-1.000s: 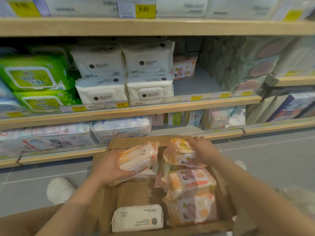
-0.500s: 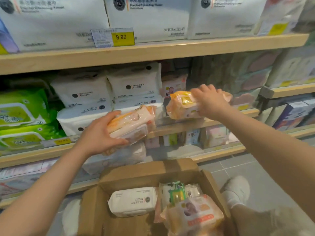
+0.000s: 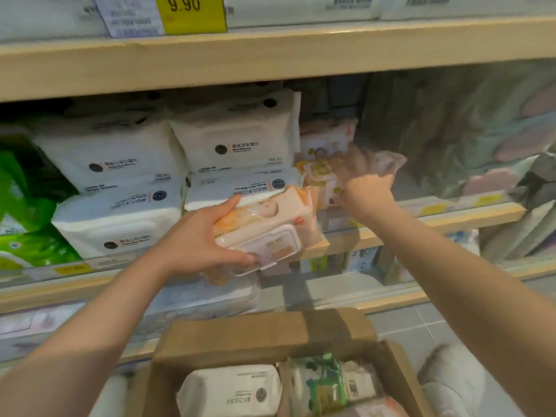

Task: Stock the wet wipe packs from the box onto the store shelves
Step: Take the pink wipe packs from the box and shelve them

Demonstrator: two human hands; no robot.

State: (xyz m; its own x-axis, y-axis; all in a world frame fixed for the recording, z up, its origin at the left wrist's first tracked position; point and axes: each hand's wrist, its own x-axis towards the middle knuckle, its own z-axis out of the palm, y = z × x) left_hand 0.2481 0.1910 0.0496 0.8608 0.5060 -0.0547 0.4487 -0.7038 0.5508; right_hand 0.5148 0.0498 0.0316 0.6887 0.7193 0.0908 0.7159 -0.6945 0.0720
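— Currently, what does each hand hold, and why?

— My left hand [image 3: 198, 239] grips an orange-and-white plastic wet wipe pack with a hard flip lid [image 3: 264, 227], thumb on top, fingers underneath. I hold it just in front of the wooden middle shelf [image 3: 451, 218], off the board, so the slot stays free. My right hand [image 3: 365, 194] is curled round the blurred matching orange pack [image 3: 334, 173] and sets it in the gap just right of the stacked white wipe packs [image 3: 237, 149], in front of a like pack at the back.

— And remaining stock?

— The brown cardboard box [image 3: 264, 335] below holds a cream pack [image 3: 231, 389] and a green-labelled one [image 3: 325, 383]. I judge stocking unfinished.
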